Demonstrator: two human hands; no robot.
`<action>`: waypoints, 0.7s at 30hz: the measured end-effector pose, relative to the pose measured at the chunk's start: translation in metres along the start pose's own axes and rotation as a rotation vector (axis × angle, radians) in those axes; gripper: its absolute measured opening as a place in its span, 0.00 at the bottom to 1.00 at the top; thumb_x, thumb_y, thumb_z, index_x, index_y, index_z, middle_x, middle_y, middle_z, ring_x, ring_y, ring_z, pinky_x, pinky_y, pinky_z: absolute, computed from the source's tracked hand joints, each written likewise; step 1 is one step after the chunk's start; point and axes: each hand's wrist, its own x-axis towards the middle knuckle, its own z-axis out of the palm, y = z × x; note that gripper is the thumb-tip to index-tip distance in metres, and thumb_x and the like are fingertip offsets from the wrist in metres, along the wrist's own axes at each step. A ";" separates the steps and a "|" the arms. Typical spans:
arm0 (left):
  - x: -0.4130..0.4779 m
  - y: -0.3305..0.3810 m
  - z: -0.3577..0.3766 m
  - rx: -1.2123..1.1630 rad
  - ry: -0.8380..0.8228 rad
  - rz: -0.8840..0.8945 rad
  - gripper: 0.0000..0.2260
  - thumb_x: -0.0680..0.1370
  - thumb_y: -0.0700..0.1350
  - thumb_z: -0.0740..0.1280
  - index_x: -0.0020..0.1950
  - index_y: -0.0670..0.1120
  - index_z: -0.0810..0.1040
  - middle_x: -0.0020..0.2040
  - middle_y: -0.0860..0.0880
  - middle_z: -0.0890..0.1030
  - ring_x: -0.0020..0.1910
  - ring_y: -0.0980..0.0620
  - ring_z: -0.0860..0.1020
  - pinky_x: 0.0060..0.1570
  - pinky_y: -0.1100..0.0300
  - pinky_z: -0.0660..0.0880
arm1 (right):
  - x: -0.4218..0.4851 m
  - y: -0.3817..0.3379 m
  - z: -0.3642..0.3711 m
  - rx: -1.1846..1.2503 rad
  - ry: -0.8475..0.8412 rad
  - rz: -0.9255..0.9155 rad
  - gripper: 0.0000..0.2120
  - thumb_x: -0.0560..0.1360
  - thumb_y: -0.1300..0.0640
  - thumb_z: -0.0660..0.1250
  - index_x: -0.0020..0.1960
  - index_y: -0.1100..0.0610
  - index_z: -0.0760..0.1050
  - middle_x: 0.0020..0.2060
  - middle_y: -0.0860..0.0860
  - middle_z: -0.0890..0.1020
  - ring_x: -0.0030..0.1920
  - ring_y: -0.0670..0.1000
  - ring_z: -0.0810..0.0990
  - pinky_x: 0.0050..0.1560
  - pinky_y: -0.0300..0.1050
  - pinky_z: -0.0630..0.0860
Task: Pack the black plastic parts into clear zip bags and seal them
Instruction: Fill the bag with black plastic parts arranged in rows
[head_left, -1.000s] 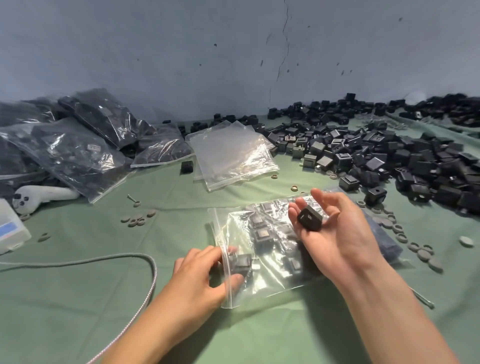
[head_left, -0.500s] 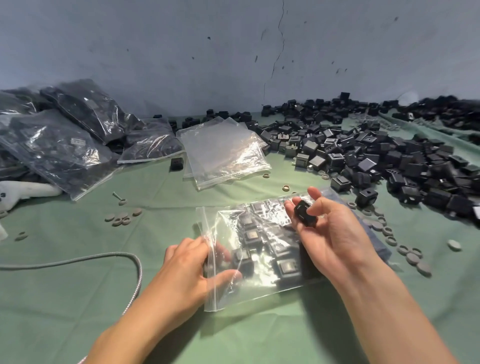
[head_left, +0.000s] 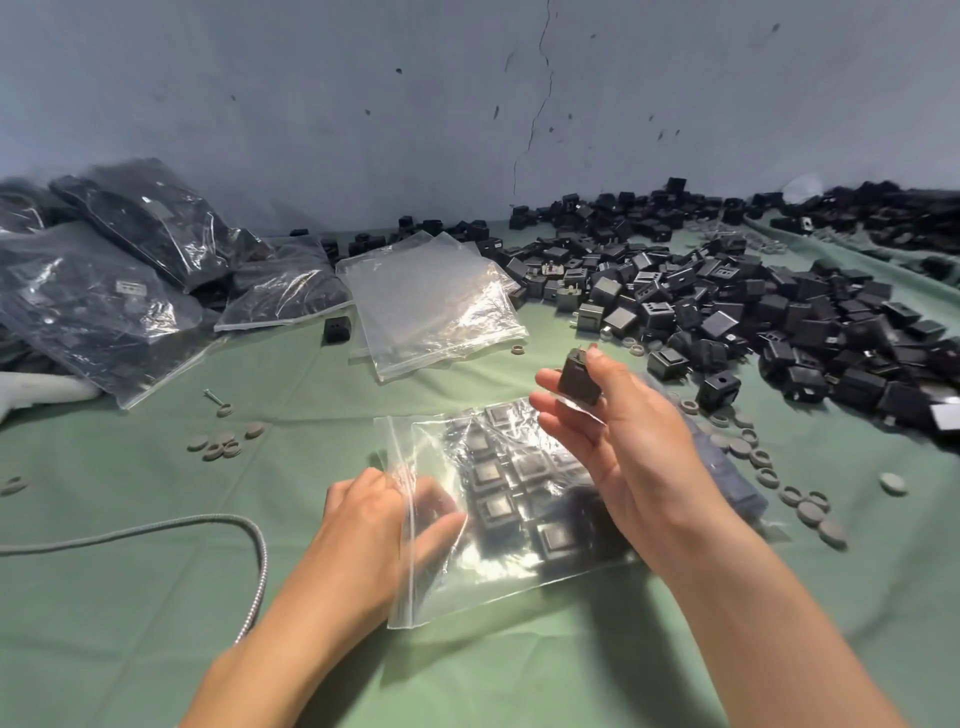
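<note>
The fingers of our right hand pinch one black part above the zip bag, ready to drop; below them, our left hand grips the bag's mouth, presumably propping it open; loose parts lie beyond.

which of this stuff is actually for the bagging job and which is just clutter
Job: held black part, open zip bag, loose parts pile, empty zip bags, filled bags.
Lying about: grey discs, braided cable, screw, white device.
</note>
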 end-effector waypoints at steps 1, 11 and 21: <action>-0.001 -0.001 -0.004 -0.001 0.042 -0.033 0.11 0.76 0.63 0.61 0.42 0.58 0.75 0.39 0.60 0.77 0.46 0.60 0.72 0.57 0.55 0.65 | -0.002 0.001 0.001 -0.051 -0.041 -0.010 0.17 0.80 0.47 0.64 0.57 0.61 0.77 0.49 0.57 0.87 0.48 0.55 0.87 0.44 0.43 0.83; -0.022 0.041 -0.034 -1.016 0.195 -0.155 0.12 0.77 0.58 0.66 0.54 0.54 0.83 0.45 0.47 0.84 0.38 0.52 0.80 0.38 0.64 0.75 | -0.034 0.029 0.034 -0.329 -0.378 -0.137 0.22 0.76 0.41 0.57 0.56 0.54 0.80 0.50 0.53 0.86 0.52 0.52 0.85 0.52 0.47 0.81; -0.042 0.012 -0.046 -0.875 0.352 -0.324 0.14 0.75 0.60 0.69 0.49 0.50 0.82 0.46 0.55 0.85 0.42 0.57 0.82 0.41 0.62 0.75 | -0.050 0.047 0.040 -0.486 -0.335 -0.262 0.16 0.78 0.42 0.59 0.59 0.45 0.79 0.53 0.48 0.84 0.53 0.49 0.83 0.51 0.44 0.80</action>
